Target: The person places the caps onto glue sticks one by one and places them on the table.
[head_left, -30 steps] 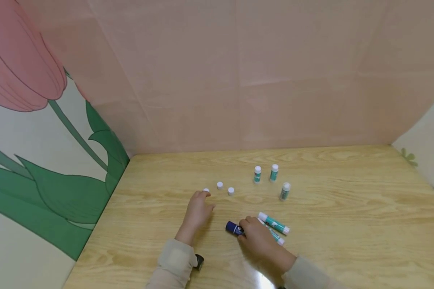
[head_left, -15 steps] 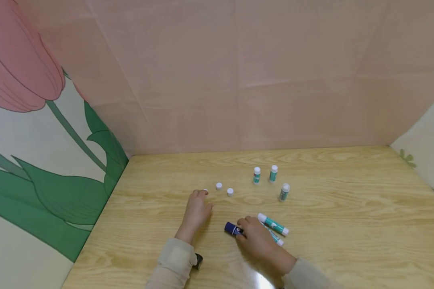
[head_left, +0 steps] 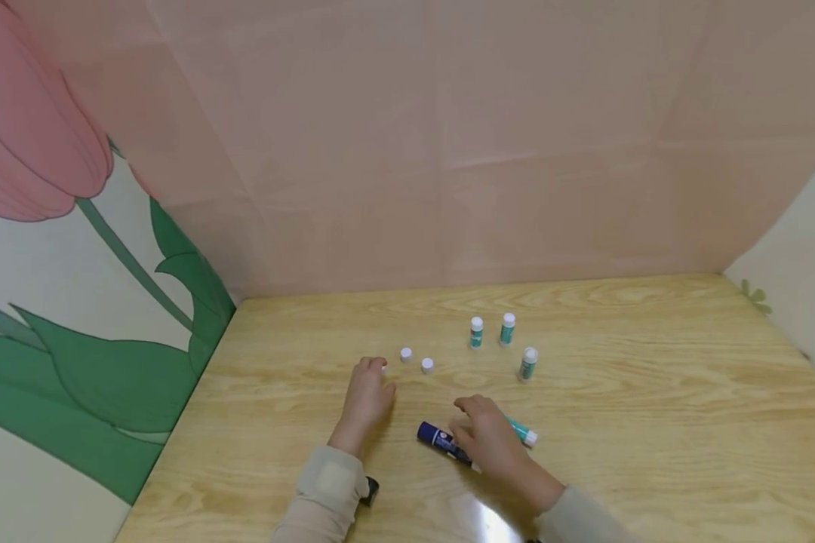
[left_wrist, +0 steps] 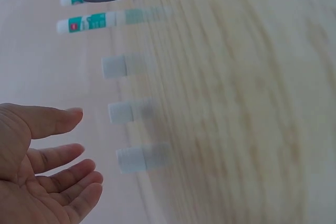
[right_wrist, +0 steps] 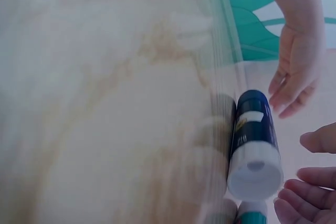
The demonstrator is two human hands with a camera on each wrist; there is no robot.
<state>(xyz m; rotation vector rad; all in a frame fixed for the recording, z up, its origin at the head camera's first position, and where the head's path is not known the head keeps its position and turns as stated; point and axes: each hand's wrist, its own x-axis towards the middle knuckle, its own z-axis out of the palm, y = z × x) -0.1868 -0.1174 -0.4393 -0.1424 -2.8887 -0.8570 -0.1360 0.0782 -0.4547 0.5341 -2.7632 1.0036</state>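
A navy glue stick [head_left: 441,442] with a white end lies on the table in front of my right hand [head_left: 492,445]. That hand's fingers are loose and spread over the stick, gripping nothing; the right wrist view shows the fingers [right_wrist: 307,192] beside it. A teal-and-white glue stick [head_left: 523,432] lies partly hidden behind the right hand. To the left, my left hand [head_left: 368,396] holds nothing, its fingers relaxed. Close to its fingertips are small white caps [head_left: 406,354] [left_wrist: 122,113], one largely covered by the hand in the head view.
Three teal glue sticks with white tops stand upright farther back: one on the left [head_left: 476,332], a second glue stick [head_left: 508,329], and a third glue stick [head_left: 527,365] nearer. A pink backdrop [head_left: 435,188] rises behind the wooden table [head_left: 652,377].
My right hand has let go of the navy glue stick and its fingers have opened, showing more of the stick. My left hand stays by the caps. The head view has shifted slightly.
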